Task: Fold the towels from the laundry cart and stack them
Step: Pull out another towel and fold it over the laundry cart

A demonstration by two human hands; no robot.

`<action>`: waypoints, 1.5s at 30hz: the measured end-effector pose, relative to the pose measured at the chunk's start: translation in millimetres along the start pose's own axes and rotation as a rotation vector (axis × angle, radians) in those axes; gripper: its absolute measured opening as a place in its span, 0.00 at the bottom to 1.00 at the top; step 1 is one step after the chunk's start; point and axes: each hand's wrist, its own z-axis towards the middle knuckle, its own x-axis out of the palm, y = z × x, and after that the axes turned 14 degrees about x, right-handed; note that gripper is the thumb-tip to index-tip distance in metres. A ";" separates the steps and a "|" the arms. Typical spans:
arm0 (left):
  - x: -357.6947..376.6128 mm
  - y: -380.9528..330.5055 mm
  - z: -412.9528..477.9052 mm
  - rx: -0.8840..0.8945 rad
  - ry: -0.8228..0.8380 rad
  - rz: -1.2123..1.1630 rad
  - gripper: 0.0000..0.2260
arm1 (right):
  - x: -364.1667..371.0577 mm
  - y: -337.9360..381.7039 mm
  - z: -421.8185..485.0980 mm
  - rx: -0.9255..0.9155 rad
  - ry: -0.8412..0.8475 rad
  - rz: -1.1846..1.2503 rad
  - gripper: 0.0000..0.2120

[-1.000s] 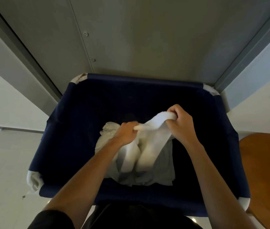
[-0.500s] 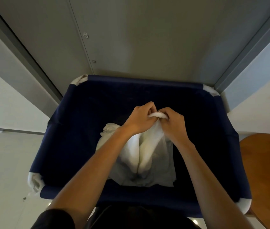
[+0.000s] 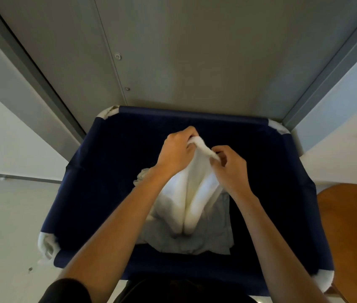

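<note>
Hanging lengthwise into the laundry cart (image 3: 112, 171), the white towel (image 3: 186, 193) was pinched at its top edge by curled fingers of the left hand (image 3: 176, 153) and right hand (image 3: 230, 169).

White towel (image 3: 189, 200), navy cart (image 3: 112, 162).

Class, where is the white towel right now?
In the head view, the white towel hangs centre-frame over the blue laundry cart, gripped at top by the left hand and right hand.

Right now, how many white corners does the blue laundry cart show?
4: far-left corner, far-right corner, near-left corner, near-right corner. None seems hidden.
</note>
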 end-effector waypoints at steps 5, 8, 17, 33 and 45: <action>11.0 -11.0 -0.4 -0.037 -0.002 -0.089 0.08 | 9.8 8.4 -3.3 0.008 0.036 0.006 0.03; 14.4 2.3 -7.1 -0.086 -0.021 -0.142 0.03 | -3.8 14.6 -1.6 -0.075 -0.066 0.149 0.06; 17.4 13.6 -10.5 -0.087 0.112 -0.081 0.04 | -12.0 22.2 -2.4 -0.119 -0.131 0.193 0.05; 20.7 -2.6 -8.3 -0.110 0.208 -0.231 0.04 | -3.5 3.2 6.0 -0.253 -0.166 0.000 0.14; 24.5 6.9 -4.1 -0.105 0.020 0.134 0.13 | 0.8 3.2 4.9 -0.188 -0.165 -0.141 0.01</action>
